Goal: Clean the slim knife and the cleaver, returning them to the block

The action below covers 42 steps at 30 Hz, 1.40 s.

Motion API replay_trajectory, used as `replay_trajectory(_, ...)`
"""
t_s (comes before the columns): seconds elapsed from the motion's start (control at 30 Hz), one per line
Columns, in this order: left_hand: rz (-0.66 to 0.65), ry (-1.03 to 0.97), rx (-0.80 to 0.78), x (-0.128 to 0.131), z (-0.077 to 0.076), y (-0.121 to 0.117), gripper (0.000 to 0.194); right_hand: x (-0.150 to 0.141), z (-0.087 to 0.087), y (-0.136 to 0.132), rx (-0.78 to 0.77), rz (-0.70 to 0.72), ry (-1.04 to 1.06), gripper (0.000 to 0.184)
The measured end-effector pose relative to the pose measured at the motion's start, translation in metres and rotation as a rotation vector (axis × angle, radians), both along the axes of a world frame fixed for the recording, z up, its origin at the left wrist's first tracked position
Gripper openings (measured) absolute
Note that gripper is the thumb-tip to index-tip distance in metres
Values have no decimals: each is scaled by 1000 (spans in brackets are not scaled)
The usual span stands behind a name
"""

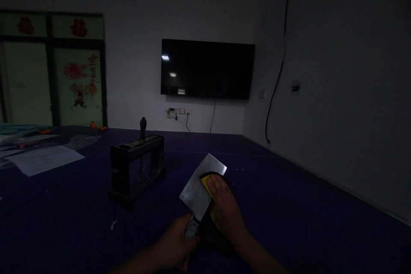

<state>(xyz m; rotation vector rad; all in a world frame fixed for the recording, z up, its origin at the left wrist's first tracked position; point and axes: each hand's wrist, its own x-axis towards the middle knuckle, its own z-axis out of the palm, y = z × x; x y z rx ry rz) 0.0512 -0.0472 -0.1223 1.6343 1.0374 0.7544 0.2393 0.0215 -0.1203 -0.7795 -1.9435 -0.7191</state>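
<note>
Over at the far left, well beyond the left hand, pale papers (45, 160) lie spread on the bench (282, 205). Nearer, ahead and to the left of that hand, stands a black open-sided stand (119, 171), a dark handle (143, 126) poking up from its top. And here's the action! The left hand (173, 239) is curled round the grip of a cleaver (197, 188), fingers closed on it, the blade raised forward between the two hands. Just to the right, a yellow-and-dark cloth (206, 184) is pressed to the blade by the right hand (224, 203), fingers bent over the fabric, only part-closed, the rest of the cloth dangling below the palm.

It looks like wiping, and doing it well, I'd say, starts with that left grip: firm, wrist steady, so the blade can't twist. Then it's for the right hand to press flat, keep a good fold of cloth under every fingertip, and stroke off across the edge, never along it. Which long side is sharp, I can't tell from here, so care with both!

And the cleaver itself: a mottled grey grip inside the left hand, then a broad, squarish silver blade, tilted up to the right, softly brushed, its far right corner catching the light by the right hand's fingertips.
</note>
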Motion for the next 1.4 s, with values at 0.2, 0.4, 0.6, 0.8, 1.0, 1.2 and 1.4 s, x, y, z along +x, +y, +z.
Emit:
replay_trajectory(0.2, -8, 22, -27, -3, -6, 4, 37, 11, -4, 11, -27, -80, 46, 78)
replay_trajectory(0.4, 38, 47, 78, -1, 1, 2, 27, 12, -4, 5, 36, -54, 7, 70)
replay_trajectory(0.6, 59, 26, 168, 1, 5, -1, 28, 6, 5, -10, 125, 132, -142, 45)
replay_trajectory(0.8, 119, 60, 195, 1, 15, -3, 39, 4, 20, -28, 76, 290, -347, 34)
replay_trajectory(1.0, 64, 89, 175, 1, 9, -2, 34, 3, 13, -15, 119, 167, -188, 52)
replay_trajectory(1.2, 11, 146, 70, 1, 2, 1, 38, 9, 0, 4, 40, -37, 29, 79)
replay_trajectory(1.4, -2, 160, 99, -1, 2, -3, 32, 18, 4, 9, -19, -196, 117, 87)
